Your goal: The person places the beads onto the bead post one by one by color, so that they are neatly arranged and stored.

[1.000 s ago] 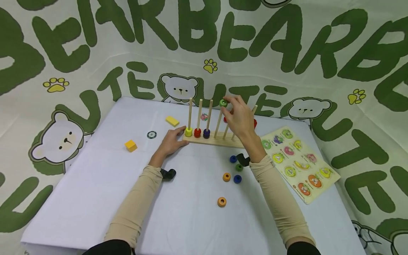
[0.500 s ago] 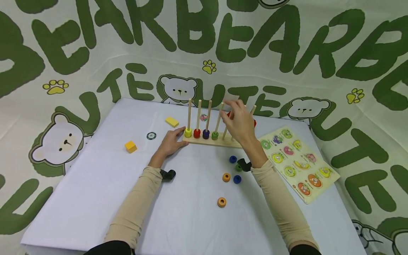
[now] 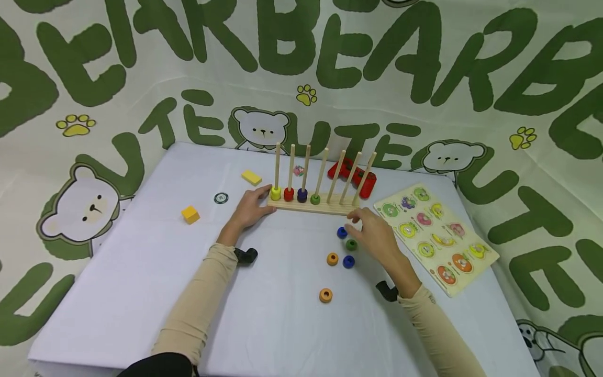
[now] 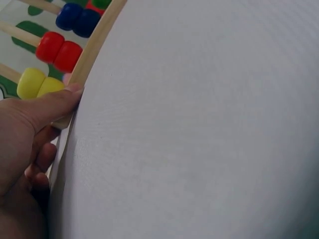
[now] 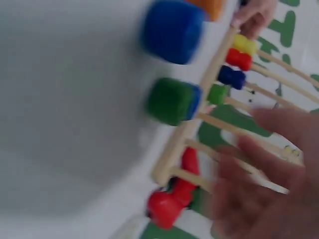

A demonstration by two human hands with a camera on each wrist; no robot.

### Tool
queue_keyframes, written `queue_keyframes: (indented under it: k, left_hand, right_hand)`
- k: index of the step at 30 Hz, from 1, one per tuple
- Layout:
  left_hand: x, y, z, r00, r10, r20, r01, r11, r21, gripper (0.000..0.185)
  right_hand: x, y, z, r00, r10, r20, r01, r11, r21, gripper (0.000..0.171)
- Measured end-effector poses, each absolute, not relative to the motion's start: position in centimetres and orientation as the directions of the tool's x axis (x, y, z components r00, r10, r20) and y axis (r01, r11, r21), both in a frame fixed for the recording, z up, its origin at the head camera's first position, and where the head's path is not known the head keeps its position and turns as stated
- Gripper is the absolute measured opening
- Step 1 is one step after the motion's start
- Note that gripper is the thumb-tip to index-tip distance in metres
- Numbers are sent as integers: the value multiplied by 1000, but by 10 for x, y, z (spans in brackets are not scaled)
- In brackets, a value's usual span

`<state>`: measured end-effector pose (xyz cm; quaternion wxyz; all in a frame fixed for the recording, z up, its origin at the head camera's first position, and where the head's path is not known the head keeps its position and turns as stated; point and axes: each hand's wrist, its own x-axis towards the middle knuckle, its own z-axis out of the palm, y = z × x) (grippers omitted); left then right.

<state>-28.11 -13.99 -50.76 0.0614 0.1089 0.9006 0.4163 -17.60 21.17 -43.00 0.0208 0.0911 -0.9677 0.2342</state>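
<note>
Wooden peg rack at 12 o'clock on table, prob. light & stiff, best held by ends, w/ L hand pinching 9 o'clock end, R hand empty, fingers parted, nr prob. slick blue bead at its 9 o'clock.

Upright wooden peg rack was gripped by left hand, blue bead, green bead were seen near right hand.

Cloth-walled play booth: bear-print backdrop, white-covered table, puzzle board.
</note>
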Motion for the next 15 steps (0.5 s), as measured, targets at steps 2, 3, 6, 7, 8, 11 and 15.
queue_keyframes:
  k: [2, 3, 6, 7, 8, 11, 15]
  left_hand:
    - [-282, -141, -508, -970, 244, -20, 144, 633, 761, 77]
    - [-282, -141, -508, -969, 245, -19, 146, 636, 758, 77]
    - [-283, -142, -508, -969, 247, -26, 142, 637, 758, 77]
    - [-283, -142, -508, -969, 246, -30, 138, 635, 760, 77]
    - [-282, -142, -508, -969, 246, -32, 136, 633, 762, 77]
    - [-282, -141, -508, -969, 243, -40, 125, 627, 769, 77]
    - [-282, -141, -507, -969, 241, -48, 117, 624, 773, 77]
  right_hand:
    - [-172, 217, -442, -983, -164, -77, -117, 898, -425, 37]
    - [-171, 220, -447, -978, -159, -132, -91, 905, -415, 39]
    - [-168, 223, -457, -964, -161, -213, -61, 911, -409, 39]
    - [-167, 224, -459, -962, -166, -217, -66, 912, -405, 37]
    - [-167, 225, -461, -961, -173, -215, -73, 912, -404, 35]
    - [-167, 224, -461, -963, -196, -186, -105, 905, -413, 31]
    - [-169, 219, -447, -971, -223, -85, -164, 883, -441, 30]
